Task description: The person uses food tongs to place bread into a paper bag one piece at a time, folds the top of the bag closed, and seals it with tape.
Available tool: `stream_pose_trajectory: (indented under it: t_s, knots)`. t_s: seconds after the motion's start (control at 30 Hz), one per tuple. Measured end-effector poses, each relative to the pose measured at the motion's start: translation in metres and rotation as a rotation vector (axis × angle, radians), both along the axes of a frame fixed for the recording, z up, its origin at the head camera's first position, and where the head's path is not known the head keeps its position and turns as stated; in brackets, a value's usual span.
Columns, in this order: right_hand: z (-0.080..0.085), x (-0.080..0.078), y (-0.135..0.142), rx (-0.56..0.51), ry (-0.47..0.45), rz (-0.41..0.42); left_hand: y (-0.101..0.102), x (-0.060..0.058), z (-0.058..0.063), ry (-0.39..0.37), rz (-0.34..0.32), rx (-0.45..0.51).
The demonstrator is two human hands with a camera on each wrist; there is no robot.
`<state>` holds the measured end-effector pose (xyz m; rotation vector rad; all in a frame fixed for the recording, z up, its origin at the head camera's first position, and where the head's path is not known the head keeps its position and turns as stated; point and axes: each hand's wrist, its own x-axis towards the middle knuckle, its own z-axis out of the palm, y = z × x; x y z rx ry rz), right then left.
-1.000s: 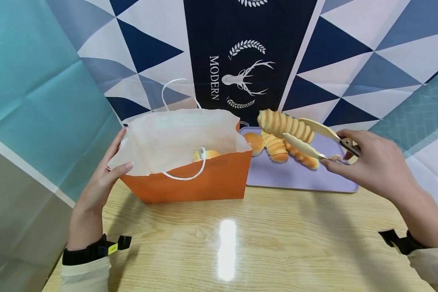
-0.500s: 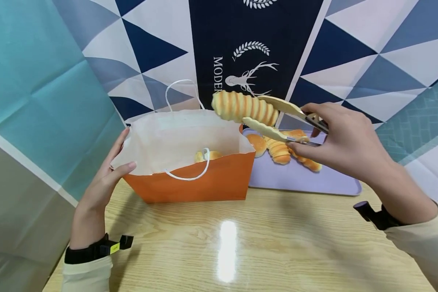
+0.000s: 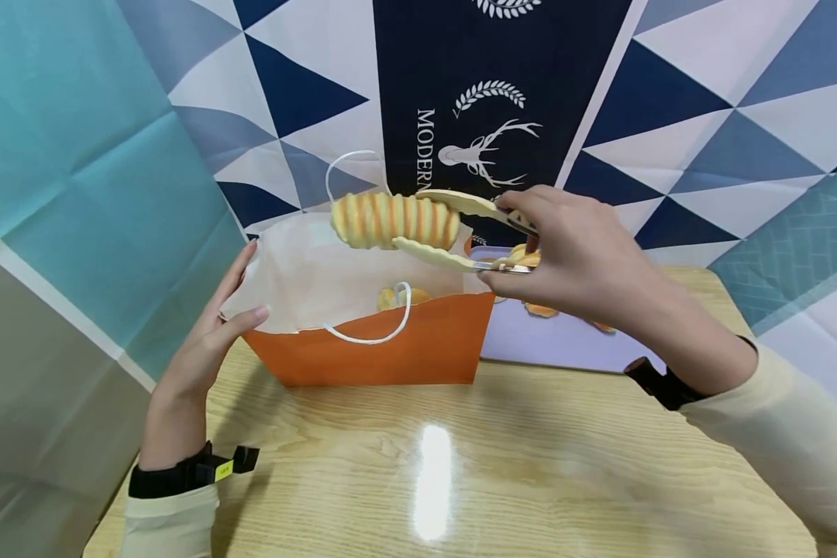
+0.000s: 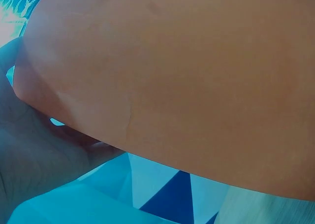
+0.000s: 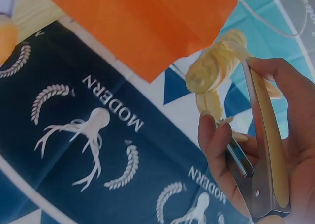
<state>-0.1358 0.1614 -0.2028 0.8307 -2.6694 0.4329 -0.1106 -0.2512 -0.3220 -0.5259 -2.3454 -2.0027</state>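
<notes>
left hand (image 3: 205, 345): thumb and fingers gripping the left end of the bag (image 3: 384, 356); my read, steadying it and keeping the mouth wide.
bag: on the table (image 3: 363, 465), open, beside the tray (image 3: 558, 337). Front handle (image 3: 406, 314) droops over the edge, back handle (image 3: 352, 153) stands up. Bread inside (image 3: 415, 297), partly hidden.
right hand (image 3: 575, 252): grasping tongs (image 3: 453, 200), thumb on the lower arm, fingers on the upper. Squeeze presumably keeps the tips tight.
ridged bread (image 3: 384, 221): in the tongs by its right end, rest sticking out free. Up at the bag's mouth, not inside; exact height unclear.
tray: right of the bag, likely for short reach; more bread (image 3: 526, 254) there, mostly blocked by hand.
</notes>
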Motion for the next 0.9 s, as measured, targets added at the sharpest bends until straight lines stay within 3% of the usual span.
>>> stream_pose_trajectory:
  t_s: [0.4, 0.9]
  knots:
    - [-0.007, -0.007, -0.03, 0.009, 0.038, 0.041, -0.001, 0.0, 0.0, -0.005, 0.006, -0.019]
    - [0.005, 0.003, -0.008, 0.016, -0.036, -0.036, -0.001, 0.002, 0.002, -0.015, 0.01, -0.024]
